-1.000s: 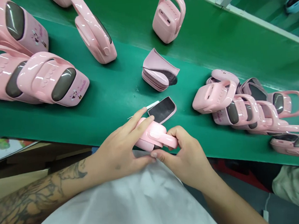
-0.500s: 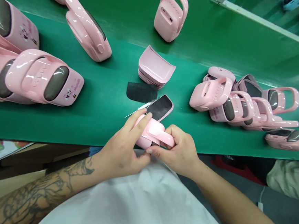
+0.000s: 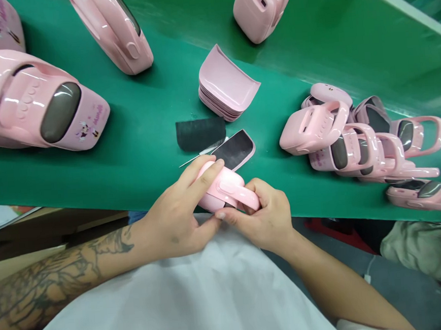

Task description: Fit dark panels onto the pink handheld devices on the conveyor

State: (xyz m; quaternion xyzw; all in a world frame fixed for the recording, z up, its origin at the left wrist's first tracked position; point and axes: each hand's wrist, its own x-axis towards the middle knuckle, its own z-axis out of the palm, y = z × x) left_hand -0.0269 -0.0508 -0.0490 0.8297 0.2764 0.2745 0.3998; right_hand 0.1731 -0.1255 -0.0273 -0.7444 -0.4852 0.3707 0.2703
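Glossy pink plastic casing (image 3: 226,187) sits at the near edge of the green belt (image 3: 136,156), pinched between your left hand (image 3: 175,224) and right hand (image 3: 266,215): left fingers lie spread across its top, right fingers curl around its end. Just beyond it lies a pink panel (image 3: 236,150) with a black face, near a loose black pad (image 3: 199,134) and a stack of pink shells (image 3: 225,86).

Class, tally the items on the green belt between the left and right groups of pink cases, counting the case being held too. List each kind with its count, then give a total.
Pink case held by left hand and right hand: 1
Stack of curved pink covers: 1
Loose black pad: 1
Pink-rimmed panel with black face: 1
Thin white strip: 1
Total: 5
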